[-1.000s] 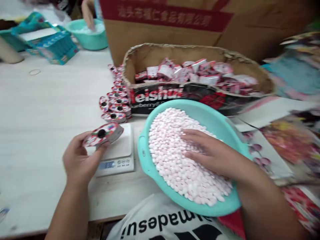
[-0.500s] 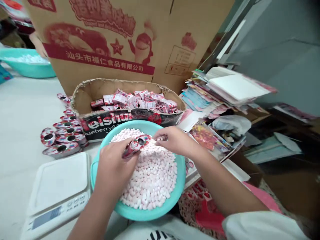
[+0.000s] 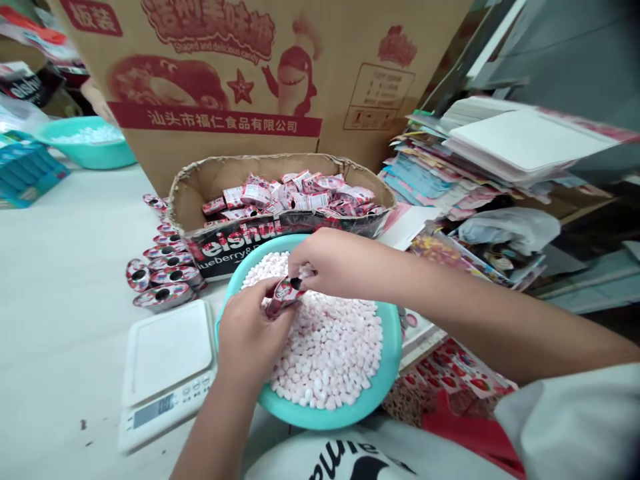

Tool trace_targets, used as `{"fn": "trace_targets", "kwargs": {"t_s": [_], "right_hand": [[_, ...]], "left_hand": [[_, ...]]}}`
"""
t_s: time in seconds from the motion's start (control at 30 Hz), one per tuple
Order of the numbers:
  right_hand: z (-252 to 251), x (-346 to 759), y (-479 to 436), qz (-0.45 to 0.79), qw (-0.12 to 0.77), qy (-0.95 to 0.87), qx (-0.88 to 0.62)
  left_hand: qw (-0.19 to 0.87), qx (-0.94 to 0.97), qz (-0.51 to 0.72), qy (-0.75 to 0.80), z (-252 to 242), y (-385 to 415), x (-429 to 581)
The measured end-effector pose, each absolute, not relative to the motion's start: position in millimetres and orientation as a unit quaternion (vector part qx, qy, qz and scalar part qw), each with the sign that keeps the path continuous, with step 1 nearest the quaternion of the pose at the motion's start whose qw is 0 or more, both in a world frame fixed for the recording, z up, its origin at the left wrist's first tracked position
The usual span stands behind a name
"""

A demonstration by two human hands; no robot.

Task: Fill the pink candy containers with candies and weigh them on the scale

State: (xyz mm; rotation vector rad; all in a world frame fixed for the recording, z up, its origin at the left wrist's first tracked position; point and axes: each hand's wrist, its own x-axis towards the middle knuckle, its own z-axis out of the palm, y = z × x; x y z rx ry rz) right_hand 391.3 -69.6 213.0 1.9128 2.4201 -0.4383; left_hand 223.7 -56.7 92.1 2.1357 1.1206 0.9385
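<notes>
My left hand [image 3: 255, 327] is closed around a small printed candy box [image 3: 283, 293], tilted so that its round dark hole faces up and to the right. Directly at that hole, my right hand [image 3: 320, 263] pinches some pale candies [image 3: 306, 271] between curled fingers. Both hands are over a turquoise basin [image 3: 393, 373] heaped with small pinkish-white candies [image 3: 330, 347]. Behind the basin stands a cut-down cardboard carton [image 3: 183, 187] holding many similar printed boxes [image 3: 295, 193]. More such boxes [image 3: 163, 293] stand in rows left of it, their holes upward.
A white digital scale [image 3: 170, 353] lies left of the basin. A large cardboard box [image 3: 345, 40] rises behind the carton. Piled papers and card sheets [image 3: 525, 140] crowd the right. Far left are another turquoise basin [image 3: 100, 157], a blue box [image 3: 30, 170] and part of another person's hand [image 3: 97, 100].
My right hand has moved left from beside the candy box to its hole, carrying candies. My left hand still holds the box. The whole view has shifted.
</notes>
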Motion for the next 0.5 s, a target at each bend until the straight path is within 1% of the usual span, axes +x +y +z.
{"fn": "trace_targets", "kwargs": {"t_s": [0.1,0.2,0.27,0.4,0.5], "right_hand": [[212.3,387.5,-67.0,-0.107,0.047,0.803,0.584],[211.1,386.5,-65.0,-0.099,0.069,0.807,0.577],[210.3,387.5,-64.6,-0.11,0.052,0.801,0.586],[207.4,392.0,-64.8,-0.132,-0.016,0.8,0.585],[205.5,394.3,-64.6,-0.134,-0.034,0.814,0.564]], "left_hand": [[0.301,0.786,0.347,0.415,90.6,-56.6,222.5],[0.314,0.778,0.357,0.411,88.9,-57.2,222.2],[0.318,0.772,0.363,0.414,88.2,-57.4,222.3],[0.316,0.766,0.372,0.417,87.1,-56.8,222.8],[0.325,0.763,0.372,0.416,85.9,-56.2,223.3]]}}
